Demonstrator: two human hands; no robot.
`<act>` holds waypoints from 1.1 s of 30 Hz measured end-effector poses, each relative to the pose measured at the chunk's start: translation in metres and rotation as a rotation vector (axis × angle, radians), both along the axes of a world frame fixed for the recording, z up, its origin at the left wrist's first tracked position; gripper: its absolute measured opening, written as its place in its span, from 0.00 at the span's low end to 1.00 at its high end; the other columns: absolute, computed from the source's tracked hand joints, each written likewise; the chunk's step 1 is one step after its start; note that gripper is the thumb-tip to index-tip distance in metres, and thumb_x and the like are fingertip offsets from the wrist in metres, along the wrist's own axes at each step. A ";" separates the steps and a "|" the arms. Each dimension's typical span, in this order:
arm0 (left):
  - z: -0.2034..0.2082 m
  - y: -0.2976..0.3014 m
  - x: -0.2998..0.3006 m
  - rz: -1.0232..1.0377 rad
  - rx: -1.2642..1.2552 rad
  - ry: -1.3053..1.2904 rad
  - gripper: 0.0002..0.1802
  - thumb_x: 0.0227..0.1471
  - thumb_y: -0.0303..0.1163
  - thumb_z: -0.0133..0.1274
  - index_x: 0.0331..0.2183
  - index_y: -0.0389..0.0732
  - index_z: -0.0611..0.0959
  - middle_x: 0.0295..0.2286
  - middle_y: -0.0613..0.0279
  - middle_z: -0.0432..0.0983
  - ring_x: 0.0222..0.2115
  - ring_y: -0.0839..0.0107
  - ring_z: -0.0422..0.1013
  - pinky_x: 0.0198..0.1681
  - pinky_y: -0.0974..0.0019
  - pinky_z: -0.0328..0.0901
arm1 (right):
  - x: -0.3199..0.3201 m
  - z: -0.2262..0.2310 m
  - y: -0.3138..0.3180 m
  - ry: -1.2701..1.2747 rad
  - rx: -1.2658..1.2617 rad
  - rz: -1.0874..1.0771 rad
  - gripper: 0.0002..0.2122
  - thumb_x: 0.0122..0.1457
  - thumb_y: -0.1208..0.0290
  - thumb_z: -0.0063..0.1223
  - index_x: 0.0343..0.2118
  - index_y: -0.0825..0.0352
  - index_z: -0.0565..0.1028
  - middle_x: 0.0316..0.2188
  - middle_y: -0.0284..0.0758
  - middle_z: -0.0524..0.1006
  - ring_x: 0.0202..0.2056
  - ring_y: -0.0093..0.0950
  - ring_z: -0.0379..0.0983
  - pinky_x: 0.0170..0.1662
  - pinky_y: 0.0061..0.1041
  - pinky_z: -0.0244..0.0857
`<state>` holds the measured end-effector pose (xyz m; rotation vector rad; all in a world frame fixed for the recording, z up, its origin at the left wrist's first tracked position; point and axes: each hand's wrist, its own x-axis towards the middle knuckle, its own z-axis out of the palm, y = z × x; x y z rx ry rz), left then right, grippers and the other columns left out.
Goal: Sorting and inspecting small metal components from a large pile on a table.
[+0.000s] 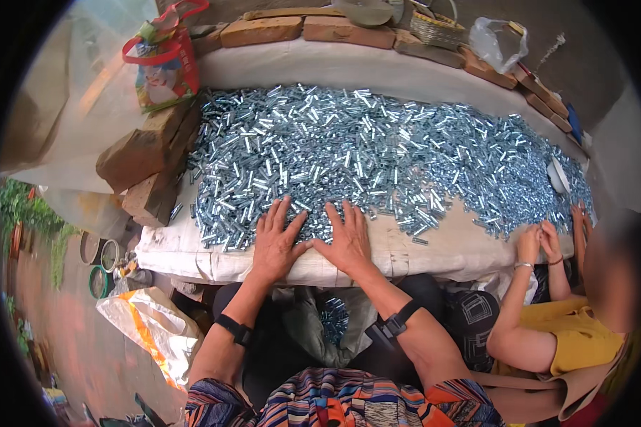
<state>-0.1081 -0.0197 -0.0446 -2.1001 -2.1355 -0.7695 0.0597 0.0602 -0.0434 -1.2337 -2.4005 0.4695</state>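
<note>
A wide heap of small shiny metal tubes [285, 153] lies spread over a table covered with pale cloth [392, 249]. At the heap's near edge my left hand [276, 238] rests palm down, fingers spread, its fingertips against the tubes. Beside it my right hand [345, 235] lies in the same way, also flat and spread. The two thumbs point at each other and come close to touching. Neither hand grips anything. Below the table edge, between my knees, an open grey-green sack [360, 324] has more metal pieces [334, 320] in it.
Bricks [261, 32] border the table's far side and left end. A red bag [167, 71] stands on the left bricks. At right a co-worker's hands [539, 243] are near smaller pieces [513, 192] and a white dish-like piece [558, 176]. A white-orange sack [153, 327] lies lower left.
</note>
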 end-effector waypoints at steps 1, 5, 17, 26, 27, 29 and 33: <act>0.000 -0.001 -0.002 -0.001 0.008 0.004 0.38 0.42 0.47 0.63 0.55 0.54 0.72 0.62 0.53 0.48 0.62 0.48 0.47 0.59 0.43 0.49 | -0.001 0.000 -0.001 0.010 -0.005 0.002 0.37 0.46 0.53 0.62 0.60 0.59 0.62 0.61 0.52 0.55 0.61 0.53 0.48 0.63 0.49 0.44; 0.001 -0.003 -0.001 0.026 0.032 -0.049 0.38 0.43 0.51 0.62 0.56 0.54 0.71 0.61 0.51 0.50 0.62 0.48 0.48 0.59 0.43 0.50 | -0.002 -0.001 0.000 0.009 0.011 -0.004 0.38 0.45 0.53 0.63 0.60 0.60 0.62 0.60 0.53 0.56 0.60 0.53 0.49 0.62 0.50 0.45; 0.004 -0.003 0.002 0.111 0.033 -0.092 0.47 0.37 0.51 0.66 0.58 0.52 0.66 0.61 0.44 0.48 0.62 0.46 0.47 0.59 0.45 0.49 | -0.001 -0.002 0.001 -0.012 0.006 0.000 0.38 0.45 0.53 0.63 0.60 0.60 0.61 0.61 0.52 0.55 0.61 0.54 0.48 0.62 0.50 0.45; 0.002 0.000 0.001 0.072 0.068 -0.145 0.48 0.34 0.43 0.69 0.57 0.44 0.68 0.60 0.42 0.51 0.60 0.43 0.51 0.61 0.48 0.51 | -0.001 -0.006 0.001 -0.018 0.032 0.000 0.39 0.46 0.50 0.61 0.61 0.60 0.60 0.61 0.52 0.55 0.62 0.54 0.47 0.63 0.50 0.43; 0.001 -0.002 -0.002 0.066 0.079 -0.143 0.47 0.35 0.44 0.68 0.58 0.45 0.67 0.60 0.42 0.51 0.60 0.42 0.50 0.61 0.48 0.50 | -0.003 -0.004 0.000 -0.017 0.026 0.009 0.39 0.47 0.50 0.61 0.61 0.60 0.60 0.61 0.52 0.55 0.62 0.53 0.47 0.64 0.50 0.42; 0.004 -0.005 -0.005 0.071 0.074 -0.133 0.47 0.36 0.45 0.67 0.58 0.45 0.67 0.60 0.42 0.51 0.60 0.42 0.50 0.61 0.47 0.50 | -0.007 0.001 -0.002 -0.006 -0.001 0.018 0.39 0.47 0.51 0.61 0.61 0.61 0.60 0.61 0.53 0.55 0.62 0.53 0.48 0.64 0.50 0.41; 0.002 0.004 0.002 0.053 0.063 -0.113 0.47 0.36 0.44 0.68 0.58 0.45 0.67 0.60 0.42 0.50 0.60 0.42 0.49 0.61 0.47 0.50 | 0.003 0.002 0.003 -0.001 0.001 0.002 0.39 0.47 0.50 0.60 0.61 0.62 0.59 0.61 0.53 0.55 0.62 0.53 0.48 0.64 0.49 0.41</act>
